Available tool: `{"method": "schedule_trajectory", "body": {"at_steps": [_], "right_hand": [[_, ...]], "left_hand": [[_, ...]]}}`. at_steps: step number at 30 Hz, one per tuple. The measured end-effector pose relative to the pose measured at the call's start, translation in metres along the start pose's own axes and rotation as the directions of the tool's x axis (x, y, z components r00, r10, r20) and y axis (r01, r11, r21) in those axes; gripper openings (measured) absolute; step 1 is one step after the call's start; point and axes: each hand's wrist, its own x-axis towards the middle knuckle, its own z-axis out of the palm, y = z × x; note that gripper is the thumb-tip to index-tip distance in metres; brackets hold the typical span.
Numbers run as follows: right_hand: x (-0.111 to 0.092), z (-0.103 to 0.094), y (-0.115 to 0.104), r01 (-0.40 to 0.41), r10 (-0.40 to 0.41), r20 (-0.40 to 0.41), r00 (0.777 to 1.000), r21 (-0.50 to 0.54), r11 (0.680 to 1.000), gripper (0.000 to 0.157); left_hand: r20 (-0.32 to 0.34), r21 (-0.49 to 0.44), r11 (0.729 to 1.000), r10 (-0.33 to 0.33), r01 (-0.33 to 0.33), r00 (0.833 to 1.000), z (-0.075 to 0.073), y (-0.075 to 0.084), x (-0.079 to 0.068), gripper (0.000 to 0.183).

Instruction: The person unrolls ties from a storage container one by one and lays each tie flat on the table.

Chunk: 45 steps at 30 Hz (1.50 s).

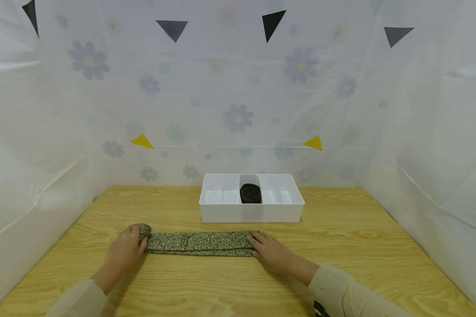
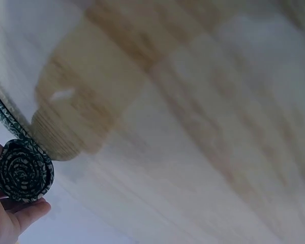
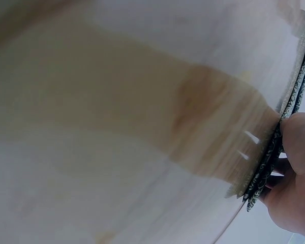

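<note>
A speckled dark cloth lies folded into a long strip across the desk, its left end wound into a roll. The left hand grips this roll, fingers and thumb around it. The right hand rests its fingers, fairly straight, on the flat right end. Behind the strip, apart from it, stands a white divided box with a dark bundle in its middle compartment.

Beyond the cloth strip, the white box blocks my way at the far middle; I have room to pass on its left and right.
</note>
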Motion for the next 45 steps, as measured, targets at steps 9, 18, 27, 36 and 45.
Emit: {"method": "schedule_trajectory", "body": {"at_steps": [9, 18, 27, 36, 45], "right_hand": [[0.000, 0.000, 0.001, -0.006, 0.006, 0.017, 1.000, -0.011, 1.000, 0.041], [0.000, 0.001, 0.001, -0.012, 0.012, 0.018, 1.000, -0.017, 1.000, 0.041], [0.000, 0.000, 0.001, -0.015, 0.015, 0.019, 1.000, -0.023, 1.000, 0.041], [0.000, -0.001, 0.000, -0.031, 0.031, 0.030, 0.999, -0.007, 0.999, 0.042], [0.001, 0.000, 0.001, -0.015, 0.015, 0.022, 1.000, -0.013, 1.000, 0.041]], "left_hand": [[-0.023, -0.021, 1.000, -0.024, 0.023, 0.999, -0.001, -0.005, -0.001, 0.031], [-0.183, 0.030, 0.997, 0.081, -0.077, 0.980, 0.000, -0.011, -0.002, 0.025], [-0.123, 0.168, 0.977, 0.152, -0.130, 0.981, -0.004, -0.012, -0.003, 0.027], [-0.048, 0.071, 0.996, 0.055, -0.052, 0.997, -0.005, -0.016, -0.002, 0.034], [0.033, 0.056, 0.998, -0.010, 0.008, 0.999, -0.007, -0.022, -0.002, 0.039]]}}
